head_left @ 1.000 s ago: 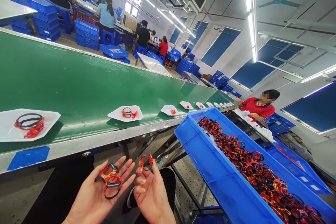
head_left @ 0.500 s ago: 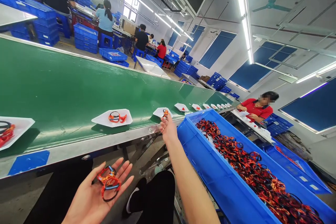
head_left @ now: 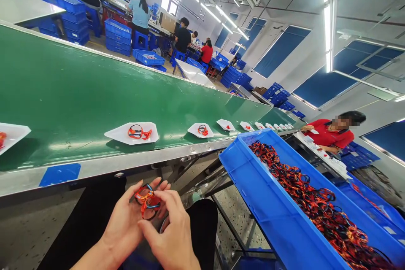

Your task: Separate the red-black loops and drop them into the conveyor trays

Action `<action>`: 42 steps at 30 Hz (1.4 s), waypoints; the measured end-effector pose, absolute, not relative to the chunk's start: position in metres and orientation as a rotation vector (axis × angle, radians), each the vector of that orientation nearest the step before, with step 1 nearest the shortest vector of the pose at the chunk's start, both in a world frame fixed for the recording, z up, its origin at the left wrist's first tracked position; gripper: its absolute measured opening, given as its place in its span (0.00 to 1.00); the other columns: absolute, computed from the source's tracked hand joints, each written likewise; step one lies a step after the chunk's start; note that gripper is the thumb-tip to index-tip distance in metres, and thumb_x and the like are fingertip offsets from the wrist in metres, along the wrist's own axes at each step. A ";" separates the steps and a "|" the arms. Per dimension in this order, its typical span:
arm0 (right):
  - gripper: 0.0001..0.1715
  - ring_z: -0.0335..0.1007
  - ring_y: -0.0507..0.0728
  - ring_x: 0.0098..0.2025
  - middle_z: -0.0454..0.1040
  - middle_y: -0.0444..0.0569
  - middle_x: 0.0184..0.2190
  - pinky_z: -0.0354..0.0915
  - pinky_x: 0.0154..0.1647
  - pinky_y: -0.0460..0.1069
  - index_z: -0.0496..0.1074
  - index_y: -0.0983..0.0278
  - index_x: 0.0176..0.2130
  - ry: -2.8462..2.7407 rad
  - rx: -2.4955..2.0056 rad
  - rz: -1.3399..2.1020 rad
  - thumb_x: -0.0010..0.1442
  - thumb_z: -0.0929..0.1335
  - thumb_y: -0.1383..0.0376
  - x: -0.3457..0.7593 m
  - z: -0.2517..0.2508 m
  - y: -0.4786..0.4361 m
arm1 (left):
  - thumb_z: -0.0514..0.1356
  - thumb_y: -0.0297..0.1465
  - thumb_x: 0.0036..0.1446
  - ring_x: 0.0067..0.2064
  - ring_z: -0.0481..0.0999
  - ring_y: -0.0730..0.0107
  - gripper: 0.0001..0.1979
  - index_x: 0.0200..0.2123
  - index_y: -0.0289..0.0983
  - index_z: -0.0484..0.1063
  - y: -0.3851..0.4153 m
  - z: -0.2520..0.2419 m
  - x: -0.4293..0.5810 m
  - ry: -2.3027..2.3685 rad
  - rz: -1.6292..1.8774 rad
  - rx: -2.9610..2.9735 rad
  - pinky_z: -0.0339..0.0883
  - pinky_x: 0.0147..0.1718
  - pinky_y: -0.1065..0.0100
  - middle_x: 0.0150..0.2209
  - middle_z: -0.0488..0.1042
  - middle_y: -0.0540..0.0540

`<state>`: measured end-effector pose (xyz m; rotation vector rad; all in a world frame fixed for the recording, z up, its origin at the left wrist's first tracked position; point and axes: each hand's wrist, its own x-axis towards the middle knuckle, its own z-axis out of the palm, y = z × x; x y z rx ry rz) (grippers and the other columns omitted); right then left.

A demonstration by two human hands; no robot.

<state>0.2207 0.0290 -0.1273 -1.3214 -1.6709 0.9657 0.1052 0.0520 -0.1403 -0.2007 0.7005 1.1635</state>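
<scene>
My left hand is palm up and cupped, with a few orange-and-black ring-shaped pieces lying in it. Over that palm reaches my right hand, thumb and forefinger apart on either side of the pieces; I cannot tell whether it grips one. Beyond my hands, a white pointed tray on the green conveyor belt carries an orange-and-black piece with red bits. Farther right, another white tray also carries a ring-shaped piece.
A blue crate heaped with orange-and-black pieces stands at my right. More small white trays line the belt into the distance. A co-worker in red sits at the far right. Other people and stacked blue crates are behind the belt.
My right hand has left the white tray, where a ring-shaped piece now lies, and come back to my left palm. The trays have shifted slightly in view.
</scene>
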 end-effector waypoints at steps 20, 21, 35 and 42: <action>0.16 0.51 0.39 0.16 0.65 0.39 0.23 0.48 0.10 0.33 0.72 0.73 0.35 0.008 -0.589 2.127 0.44 0.75 0.71 0.249 -0.152 0.045 | 0.57 0.27 0.51 0.52 0.70 0.48 0.21 0.49 0.26 0.66 0.051 -0.148 0.107 0.633 1.198 -0.350 0.73 0.43 0.53 0.49 0.70 0.30; 0.16 0.51 0.39 0.16 0.65 0.39 0.23 0.48 0.10 0.33 0.72 0.73 0.35 0.015 -0.593 2.123 0.44 0.75 0.72 0.248 -0.152 0.046 | 0.57 0.27 0.51 0.52 0.70 0.49 0.21 0.49 0.26 0.66 0.051 -0.148 0.106 0.637 1.200 -0.350 0.73 0.43 0.54 0.48 0.70 0.30; 0.17 0.49 0.41 0.15 0.64 0.39 0.19 0.46 0.12 0.36 0.73 0.70 0.34 -0.363 -1.004 1.762 0.44 0.73 0.63 0.248 -0.151 0.070 | 0.57 0.27 0.51 0.49 0.72 0.50 0.17 0.45 0.26 0.69 0.052 -0.147 0.106 0.703 1.201 -0.320 0.75 0.40 0.56 0.45 0.73 0.32; 0.12 0.50 0.43 0.14 0.64 0.38 0.16 0.48 0.11 0.38 0.69 0.67 0.29 -0.713 -1.158 1.280 0.53 0.70 0.60 0.271 -0.106 0.189 | 0.58 0.26 0.51 0.47 0.74 0.54 0.17 0.45 0.28 0.70 0.051 -0.141 0.103 0.721 1.205 -0.320 0.75 0.38 0.59 0.43 0.74 0.36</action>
